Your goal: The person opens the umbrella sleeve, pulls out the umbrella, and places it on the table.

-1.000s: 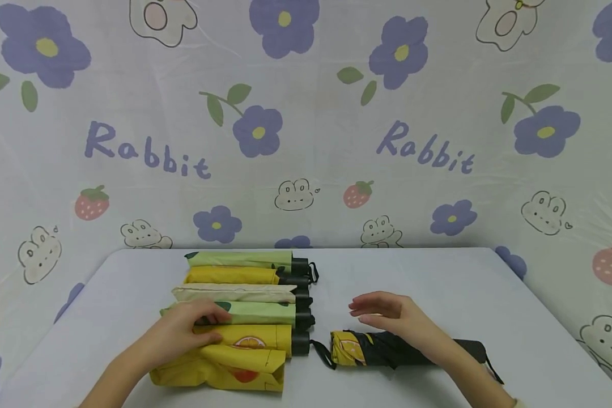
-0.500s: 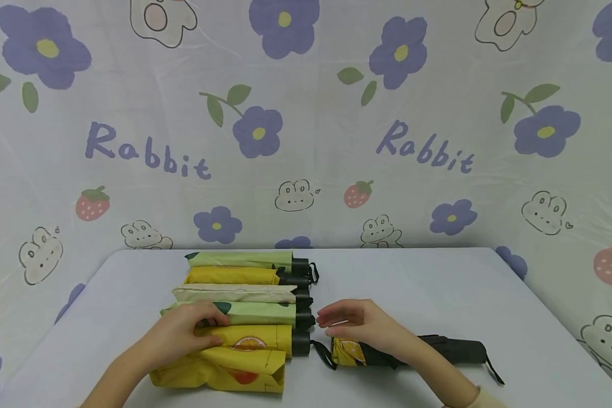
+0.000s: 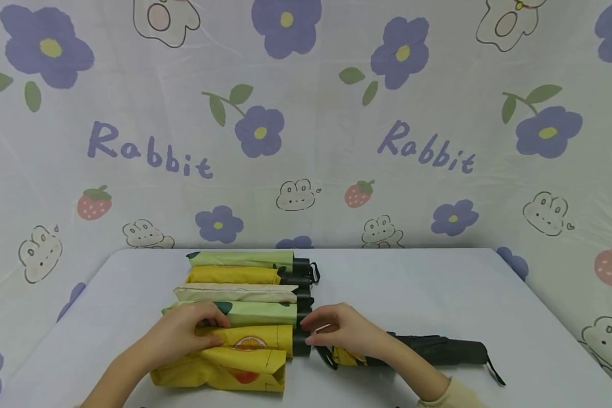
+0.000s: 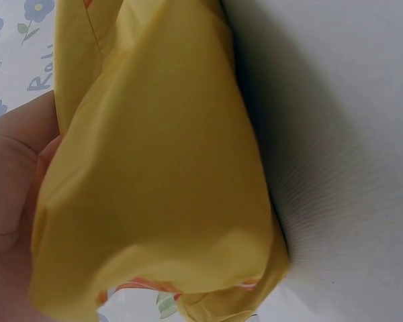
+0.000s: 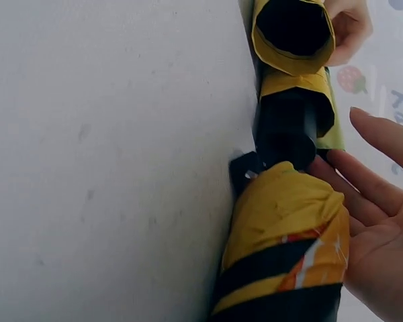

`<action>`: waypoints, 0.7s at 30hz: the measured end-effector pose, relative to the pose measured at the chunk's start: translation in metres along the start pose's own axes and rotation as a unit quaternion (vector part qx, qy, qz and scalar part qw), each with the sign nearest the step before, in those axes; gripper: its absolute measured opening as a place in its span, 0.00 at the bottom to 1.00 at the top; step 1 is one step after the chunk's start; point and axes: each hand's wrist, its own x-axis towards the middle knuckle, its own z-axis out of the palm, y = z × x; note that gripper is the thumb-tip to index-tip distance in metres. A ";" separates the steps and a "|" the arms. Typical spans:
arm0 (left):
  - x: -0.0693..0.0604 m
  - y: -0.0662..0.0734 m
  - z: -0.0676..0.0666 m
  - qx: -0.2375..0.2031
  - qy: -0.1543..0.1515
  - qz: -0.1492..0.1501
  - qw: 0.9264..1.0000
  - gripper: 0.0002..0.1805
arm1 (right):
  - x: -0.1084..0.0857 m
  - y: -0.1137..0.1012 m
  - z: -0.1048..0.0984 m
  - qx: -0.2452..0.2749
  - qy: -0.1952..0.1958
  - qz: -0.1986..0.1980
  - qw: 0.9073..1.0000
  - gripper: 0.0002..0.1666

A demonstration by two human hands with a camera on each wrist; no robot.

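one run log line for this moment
left hand: grips yellow sleeved umbrella | right hand: beside that umbrella's black handle, contact unclear | black-and-yellow umbrella: on table | hollow yellow sleeve: frontmost

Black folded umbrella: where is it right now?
In the head view, the black folded umbrella lies on the white table, right of the row of umbrellas, partly hidden by the right hand and forearm.

A hand could pass over the bench (image 3: 413, 294) behind the dark umbrella (image 3: 438, 349), right of the row of umbrellas (image 3: 234, 293). That row lies packed with scarcely a gap, the left hand (image 3: 187, 328) barring its near left part. The right hand (image 3: 347, 330) and dark umbrella crowd the black handle (image 3: 301, 344) from the right.
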 end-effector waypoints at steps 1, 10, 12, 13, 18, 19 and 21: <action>0.000 0.000 0.000 0.000 -0.001 0.000 1.000 0.12 | 0.001 0.000 0.001 -0.002 0.000 0.002 1.000 0.20; 0.001 0.000 0.000 -0.001 -0.006 0.002 1.000 0.12 | 0.008 0.000 0.004 -0.033 0.003 0.015 0.999 0.21; 0.001 0.000 0.000 0.001 -0.004 0.004 1.000 0.12 | 0.010 0.000 0.006 -0.049 0.005 0.013 0.999 0.20; 0.001 0.000 0.000 0.002 -0.004 0.004 1.000 0.12 | 0.011 -0.001 0.006 -0.059 0.007 0.009 0.998 0.20; 0.002 0.002 -0.001 0.008 -0.005 0.002 1.000 0.12 | 0.013 -0.001 0.009 -0.081 0.012 -0.009 0.997 0.19; 0.002 0.002 -0.001 0.008 -0.005 0.002 1.000 0.12 | 0.013 -0.001 0.009 -0.080 0.013 -0.009 0.997 0.19; 0.001 0.002 -0.002 0.008 -0.006 0.002 1.000 0.12 | 0.014 -0.001 0.010 -0.077 0.013 -0.004 0.997 0.19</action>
